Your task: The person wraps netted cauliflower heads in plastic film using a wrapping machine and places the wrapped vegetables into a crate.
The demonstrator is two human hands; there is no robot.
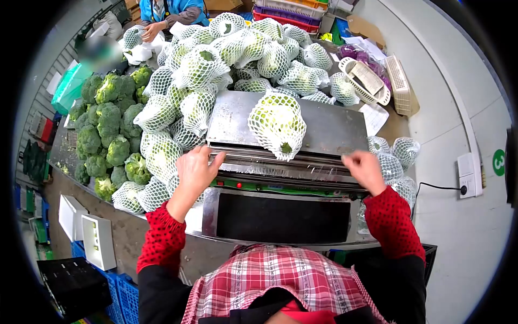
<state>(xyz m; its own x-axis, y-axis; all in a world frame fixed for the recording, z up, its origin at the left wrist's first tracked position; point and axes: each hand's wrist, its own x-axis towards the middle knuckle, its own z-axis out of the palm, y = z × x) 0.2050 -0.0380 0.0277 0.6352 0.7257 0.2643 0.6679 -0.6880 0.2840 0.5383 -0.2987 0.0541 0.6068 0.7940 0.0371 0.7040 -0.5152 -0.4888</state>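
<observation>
In front of me is a wrapping machine with a flat steel top (229, 116), metal rollers and a dark plate (283, 218) at its near side. A pale green vegetable head in a white foam net (277, 124) lies on the steel top, its stem end towards me. Clear plastic film (318, 171) glints along the rollers. My left hand (197, 168) is closed at the left end of the film, and my right hand (367, 170) pinches at its right end. The film between my fingers is hard to make out.
Netted vegetable heads (243, 48) pile up behind the machine and to its left. Bare broccoli (108, 119) is heaped farther left. Clear-wrapped heads (396, 156) stand at the right, beside a power cord (440, 186). A co-worker's hand (154, 31) holds a netted head at the far side.
</observation>
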